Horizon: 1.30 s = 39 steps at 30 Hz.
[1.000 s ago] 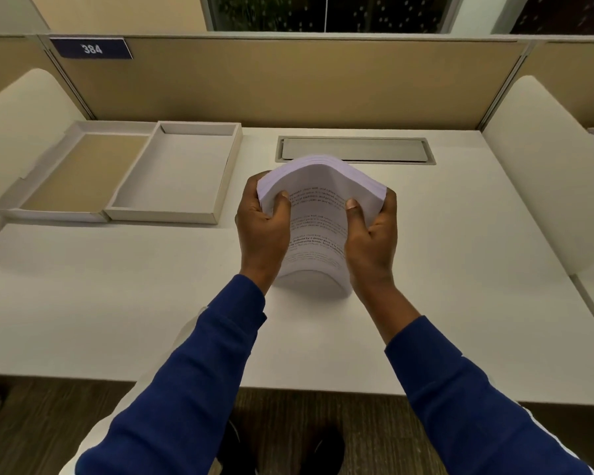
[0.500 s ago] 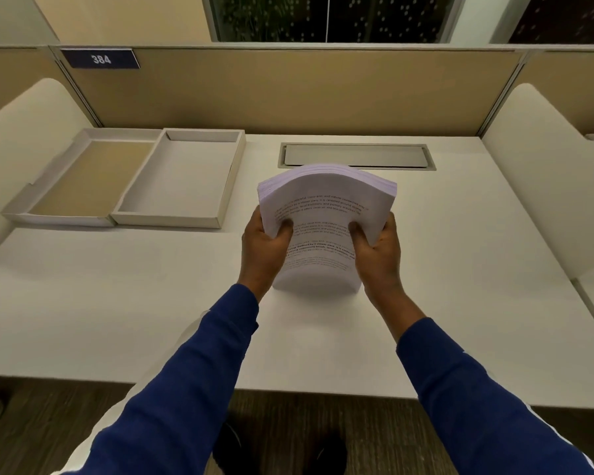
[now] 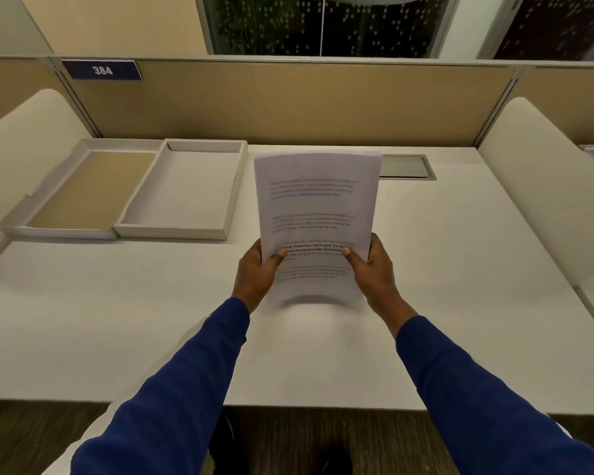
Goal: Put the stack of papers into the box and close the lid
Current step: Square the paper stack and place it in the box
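The stack of printed papers is held up above the middle of the white desk, its printed face toward me. My left hand grips its lower left edge and my right hand grips its lower right edge, thumbs on the front sheet. The open box, shallow and off-white, lies at the back left of the desk with nothing inside. Its lid, tan on the inside, lies open flat on the box's left side.
A tan partition with a "384" plate runs along the back of the desk. Cream side panels stand left and right. A grey cable hatch sits behind the papers.
The papers were curled over in both hands; now they stand straightened and taller, and my hands have slid down to the bottom edge.
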### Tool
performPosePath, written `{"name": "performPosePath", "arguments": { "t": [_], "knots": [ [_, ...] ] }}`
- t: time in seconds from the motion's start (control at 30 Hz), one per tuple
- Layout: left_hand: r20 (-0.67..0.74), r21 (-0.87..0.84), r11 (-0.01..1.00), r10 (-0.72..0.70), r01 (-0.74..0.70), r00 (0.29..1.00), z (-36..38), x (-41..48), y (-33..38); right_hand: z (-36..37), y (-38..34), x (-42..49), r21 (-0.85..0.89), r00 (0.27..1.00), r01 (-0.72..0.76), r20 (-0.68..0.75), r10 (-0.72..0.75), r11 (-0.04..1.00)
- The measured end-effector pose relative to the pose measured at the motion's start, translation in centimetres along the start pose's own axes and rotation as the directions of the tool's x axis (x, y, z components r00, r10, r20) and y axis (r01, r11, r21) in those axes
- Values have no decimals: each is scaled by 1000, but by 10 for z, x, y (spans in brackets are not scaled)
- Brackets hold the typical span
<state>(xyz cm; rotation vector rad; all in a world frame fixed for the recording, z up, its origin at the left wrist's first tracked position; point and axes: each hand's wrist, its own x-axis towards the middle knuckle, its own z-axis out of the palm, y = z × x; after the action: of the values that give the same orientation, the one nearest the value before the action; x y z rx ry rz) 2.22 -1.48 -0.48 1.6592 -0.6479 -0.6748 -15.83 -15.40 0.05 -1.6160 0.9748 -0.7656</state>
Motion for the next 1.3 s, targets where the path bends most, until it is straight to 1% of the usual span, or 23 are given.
{"name": "performPosePath", "arguments": {
  "t": [0.17,0.27,0.43,0.5,0.63,0.7,0.97,1.17,1.3],
  "knots": [
    [-74,23,1000,-2,4,997,-55,38,8,55,-33,26,-10,1000,-3,23,4,1000],
    [-78,23,999,-34,36,996,-100,71,12,101,-54,50,-17,998,-41,38,42,999],
    [-89,132,989,-56,68,994,-188,137,13,197,-79,95,-12,989,-133,65,133,991],
    [-57,144,984,-96,103,994,-213,158,17,226,-84,110,-7,984,-168,61,169,986],
    [75,129,961,-256,245,964,-267,205,11,294,-88,141,-10,972,-226,60,227,974],
    [93,152,948,-297,281,950,-285,225,3,321,-87,154,-32,967,-249,50,250,968],
    [5,164,911,-385,379,923,-307,279,-26,372,-79,192,-83,951,-305,22,307,949],
    [-56,240,899,-365,367,929,-315,305,-37,396,-72,209,-63,925,-379,4,380,923],
    [-62,271,892,-360,363,931,-320,317,-47,409,-69,217,-92,913,-406,-5,408,909]
  ]
}}
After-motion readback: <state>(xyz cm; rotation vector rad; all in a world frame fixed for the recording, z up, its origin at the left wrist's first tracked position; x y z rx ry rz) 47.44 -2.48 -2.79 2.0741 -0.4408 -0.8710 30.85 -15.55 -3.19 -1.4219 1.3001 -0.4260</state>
